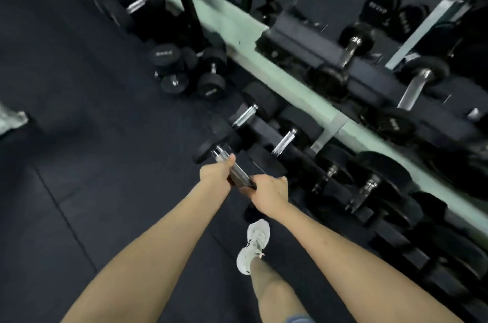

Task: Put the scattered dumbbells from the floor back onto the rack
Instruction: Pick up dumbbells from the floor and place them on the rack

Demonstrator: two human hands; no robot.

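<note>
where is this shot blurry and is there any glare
head view: dim overall, the dark floor swallows detail; motion blur smears the rack at right; the left hand, right hand and the dumbbell they grip read sharper; bright glints on chrome handles

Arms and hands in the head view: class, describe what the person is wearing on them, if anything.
Nothing shows on them. The left hand and right hand are gloveless, and no ring can be made out. The left forearm and right forearm are bare to the picture's edge: no sleeves, watch or wristband.
</note>
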